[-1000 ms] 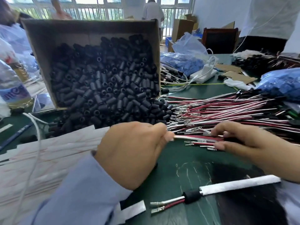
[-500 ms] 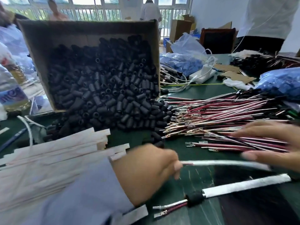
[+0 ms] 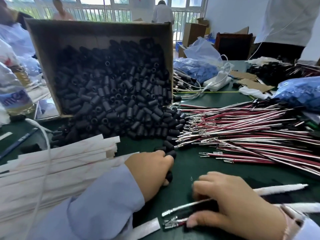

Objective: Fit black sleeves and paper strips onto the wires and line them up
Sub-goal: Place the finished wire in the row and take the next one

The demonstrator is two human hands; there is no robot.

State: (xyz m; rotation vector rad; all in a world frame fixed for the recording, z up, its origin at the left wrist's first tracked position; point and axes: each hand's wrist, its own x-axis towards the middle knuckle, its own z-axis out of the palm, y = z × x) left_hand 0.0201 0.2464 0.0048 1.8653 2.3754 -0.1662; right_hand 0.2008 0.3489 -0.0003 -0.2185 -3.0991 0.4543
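Right hand [image 3: 230, 203] is all motion blur at the fingertips and it covers the middle of the wrapped wires [image 3: 280, 187] by the desk's front edge, so no clue how it grips them. Left hand [image 3: 149, 172] hides its own fingertips, only the end of the black sleeve [image 3: 169, 176] it pinches pokes out. Paper strips [image 3: 60, 161] get cut off on the left, loose wires [image 3: 251, 134] on the right

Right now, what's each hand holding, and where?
Left hand pinches a black sleeve by its side. Right hand covers wrapped wires near their terminals; grip unclear.
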